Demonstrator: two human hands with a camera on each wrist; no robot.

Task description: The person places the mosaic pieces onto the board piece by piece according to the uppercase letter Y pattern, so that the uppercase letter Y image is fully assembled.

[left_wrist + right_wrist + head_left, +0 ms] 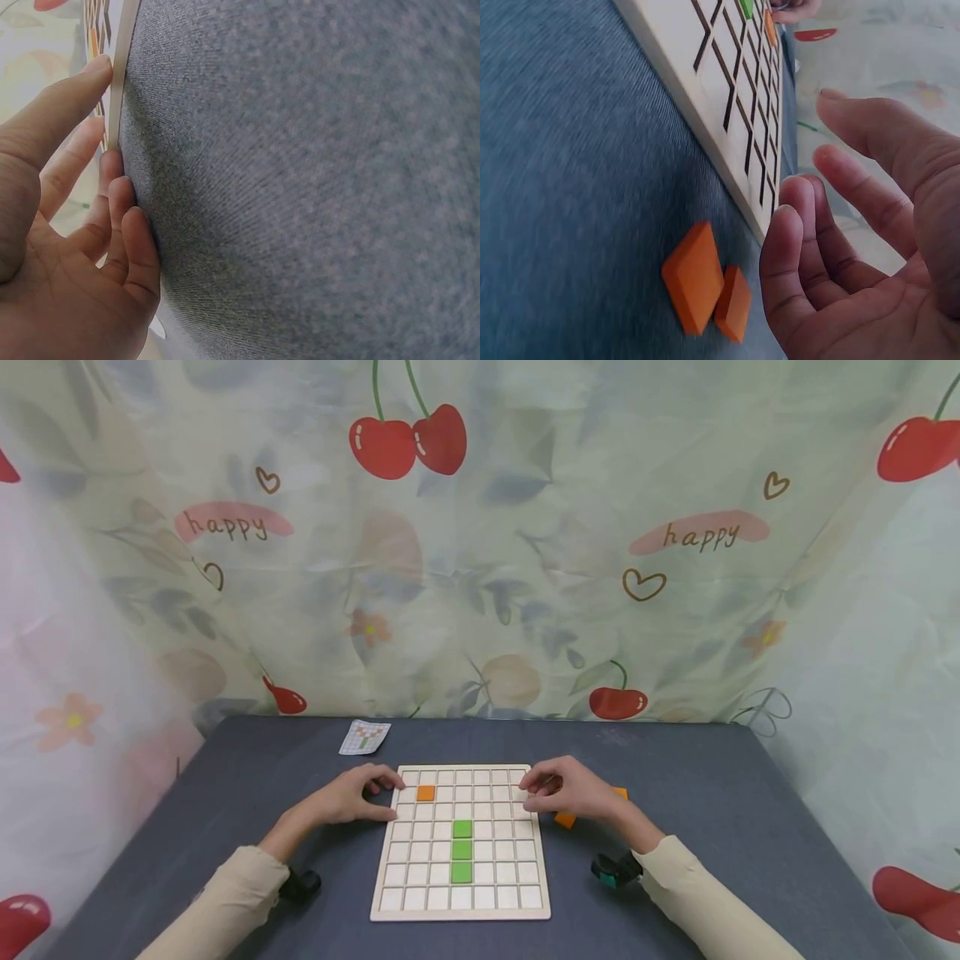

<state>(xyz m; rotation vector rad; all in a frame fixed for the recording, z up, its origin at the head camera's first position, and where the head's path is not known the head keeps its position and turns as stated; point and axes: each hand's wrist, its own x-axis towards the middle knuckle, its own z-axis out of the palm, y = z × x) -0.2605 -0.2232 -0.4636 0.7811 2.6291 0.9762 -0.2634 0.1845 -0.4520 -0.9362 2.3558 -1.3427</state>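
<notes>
The head view looks forward and down from the near side of the grid board [440, 850], far enough back to hold all of it, the surface [690, 802] and the curtain [480, 552] beyond. The left-wrist view sits low and close, off the board's left edge; the right-wrist view, equally low, looks across from its right edge, sharing the loose orange tiles [565, 820] beside it with the head view.

Cream sleeves [227, 897] meet black wrist devices [302, 887], the right one bearing a green patch [607, 880].
</notes>
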